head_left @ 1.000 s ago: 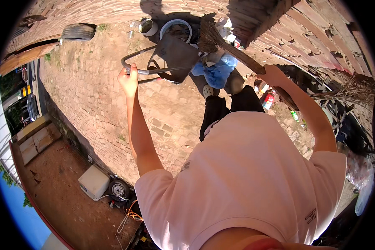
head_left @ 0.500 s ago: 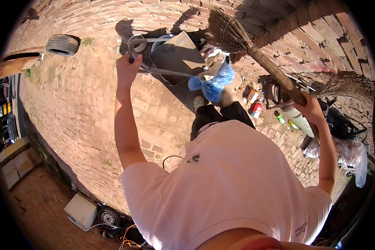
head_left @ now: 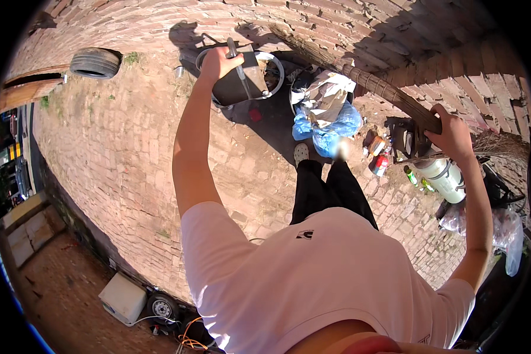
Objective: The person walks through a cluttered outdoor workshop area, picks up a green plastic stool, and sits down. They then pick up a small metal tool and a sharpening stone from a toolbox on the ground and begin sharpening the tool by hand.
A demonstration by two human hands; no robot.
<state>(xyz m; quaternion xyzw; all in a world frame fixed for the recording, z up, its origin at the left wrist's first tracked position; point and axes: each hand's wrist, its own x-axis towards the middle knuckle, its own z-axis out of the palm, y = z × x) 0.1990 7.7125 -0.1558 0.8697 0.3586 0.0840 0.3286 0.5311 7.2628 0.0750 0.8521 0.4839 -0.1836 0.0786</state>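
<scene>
By the brick wall (head_left: pixel 348 29): sunlit paving (head_left: pixel 121 159), a broom (head_left: pixel 389 89).

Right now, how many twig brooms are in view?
2: one broom in the right hand, another broom at the right, partly behind that hand's wrist; more may be hidden.

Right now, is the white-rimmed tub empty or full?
Not empty: brownish stuff shows inside the white-rimmed tub. How full, I cannot tell: the dustpan in the left hand hides much of it.
</scene>
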